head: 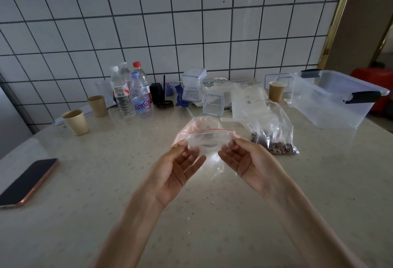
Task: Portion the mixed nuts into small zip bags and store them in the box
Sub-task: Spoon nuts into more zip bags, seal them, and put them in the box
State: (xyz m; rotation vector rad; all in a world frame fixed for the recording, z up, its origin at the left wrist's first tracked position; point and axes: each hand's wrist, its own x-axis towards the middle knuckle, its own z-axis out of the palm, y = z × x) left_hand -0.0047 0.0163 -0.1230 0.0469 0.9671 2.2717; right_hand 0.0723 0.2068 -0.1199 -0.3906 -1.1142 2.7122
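Both hands, the left hand (176, 174) and right hand (248, 161), sit above the middle of the desk (106, 214), with a small zip bag (205, 140) between them. Beyond and right of the right hand lies the bag of nuts (274, 138); farther right stands the box (336, 99). Far left of the left hand lies a phone (27, 180). Beyond the left hand stand two cups (75, 122), then bottles (131, 91) by the wall.

A phone (27, 182) lies far left of the hands. Paper cups (75, 122) and water bottles (131, 91) stand beyond them, left.
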